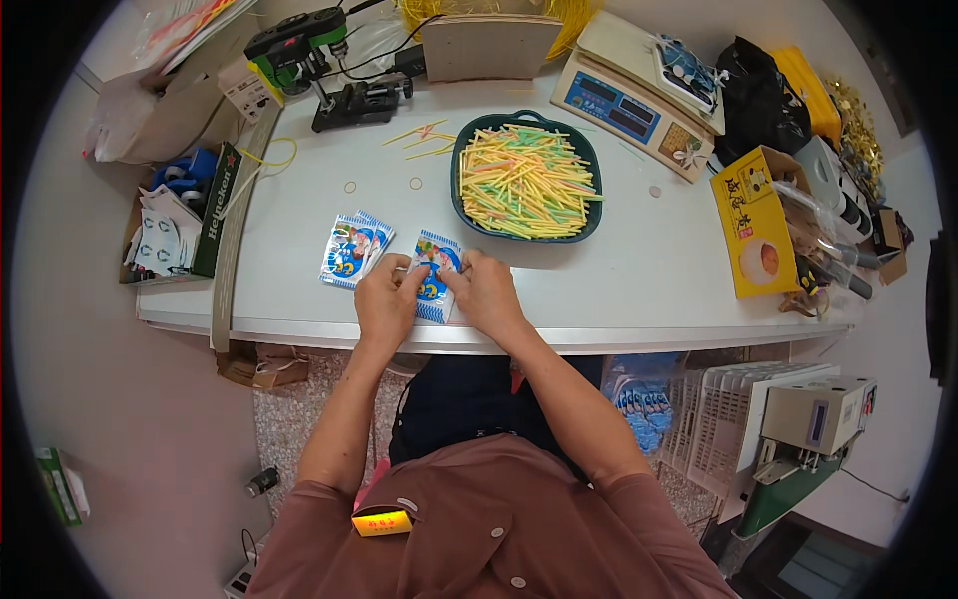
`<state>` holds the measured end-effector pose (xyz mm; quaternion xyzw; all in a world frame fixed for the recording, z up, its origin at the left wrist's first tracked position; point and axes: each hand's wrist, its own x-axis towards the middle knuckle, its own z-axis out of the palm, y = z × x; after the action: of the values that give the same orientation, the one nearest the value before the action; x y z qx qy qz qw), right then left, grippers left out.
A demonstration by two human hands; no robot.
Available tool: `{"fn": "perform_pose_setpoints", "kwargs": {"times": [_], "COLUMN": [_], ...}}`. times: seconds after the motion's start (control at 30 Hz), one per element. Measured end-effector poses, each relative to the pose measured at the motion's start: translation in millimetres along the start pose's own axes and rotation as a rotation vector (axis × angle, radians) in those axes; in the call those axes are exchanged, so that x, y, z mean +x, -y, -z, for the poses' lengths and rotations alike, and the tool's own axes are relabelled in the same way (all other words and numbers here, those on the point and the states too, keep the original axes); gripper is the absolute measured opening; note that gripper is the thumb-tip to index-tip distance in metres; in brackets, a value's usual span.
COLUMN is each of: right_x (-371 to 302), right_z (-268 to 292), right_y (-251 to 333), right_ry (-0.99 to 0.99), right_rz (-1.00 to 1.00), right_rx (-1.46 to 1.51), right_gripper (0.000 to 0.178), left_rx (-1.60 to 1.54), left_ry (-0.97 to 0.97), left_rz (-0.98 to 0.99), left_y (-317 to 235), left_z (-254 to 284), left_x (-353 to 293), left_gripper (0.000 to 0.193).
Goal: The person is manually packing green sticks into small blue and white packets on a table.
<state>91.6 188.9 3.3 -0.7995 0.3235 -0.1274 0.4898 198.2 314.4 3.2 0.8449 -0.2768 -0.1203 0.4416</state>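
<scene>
A small blue-and-white printed packet [435, 297] lies on the white table [639, 285] near its front edge. My left hand [385, 304] grips its left side with the thumb on top; my right hand [487, 298] grips its right side the same way. Just left of it, a few similar packets [347, 252] overlap in a small pile. Behind my right hand stands a dark green tub [461, 205], heaped with thin yellow, green and pink sticks [524, 178]. The fingertips under the packet are hidden.
Several loose sticks [427, 134] lie left of the tub, with two rubber bands [415, 184] nearer me. A scale [611, 108] and a yellow carton [753, 228] stand on the right. At the back left is a green-and-black tool on a stand [297, 45]; a long flat strip [232, 220] edges the left side.
</scene>
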Motion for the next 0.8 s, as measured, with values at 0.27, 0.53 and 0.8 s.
{"fn": "perform_pose_setpoints", "kwargs": {"times": [0.27,0.53,0.8], "right_x": [-6,-11,109], "right_z": [-1,105,111], "right_y": [2,48,83], "right_ry": [-0.093,-0.223,0.161], "right_rz": [0.087,0.575,0.561], "right_rx": [-0.128,-0.331,-1.066], "right_gripper": [0.046,0.017,0.020], "left_rx": [0.380,0.117,-0.720], "left_ry": [-0.161,-0.299,-0.198], "left_rz": [-0.175,-0.277,0.081], "left_y": [-9,-7,-26], "left_z": [1,14,34], "left_x": [-7,-4,-4], "left_gripper": [0.020,0.011,0.015]}}
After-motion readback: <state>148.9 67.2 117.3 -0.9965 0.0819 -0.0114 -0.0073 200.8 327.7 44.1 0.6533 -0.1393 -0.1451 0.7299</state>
